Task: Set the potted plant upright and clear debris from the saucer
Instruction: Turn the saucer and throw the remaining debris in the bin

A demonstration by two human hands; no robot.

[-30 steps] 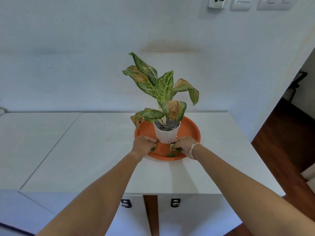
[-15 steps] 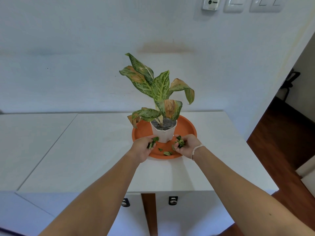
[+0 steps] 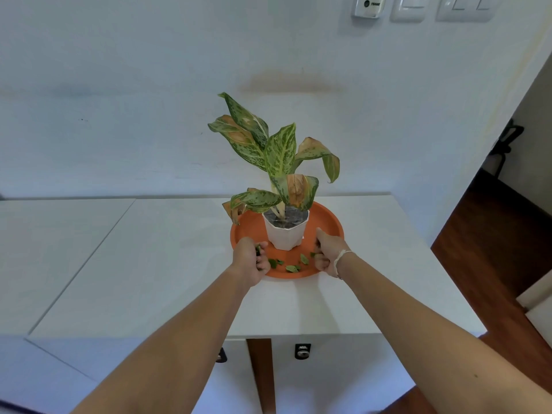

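White cabinet top [image 3: 179,264]: potted plant [image 3: 285,231] upright in orange saucer [image 3: 328,222]; both hands' fingers curled on leaf scraps [image 3: 292,268].

This looks like a room in a home or a small office. A white tabletop [image 3: 167,264] stands against a plain white wall [image 3: 149,85] and belongs to a low cabinet with small keyed locks [image 3: 302,351] on its front. Light switches [image 3: 464,7] and a small wall-mounted control unit [image 3: 368,6] sit high on the wall. To the right lies a dark wooden floor [image 3: 493,234]. A potted plant [image 3: 277,162] in an orange saucer [image 3: 328,222] decorates the tabletop.
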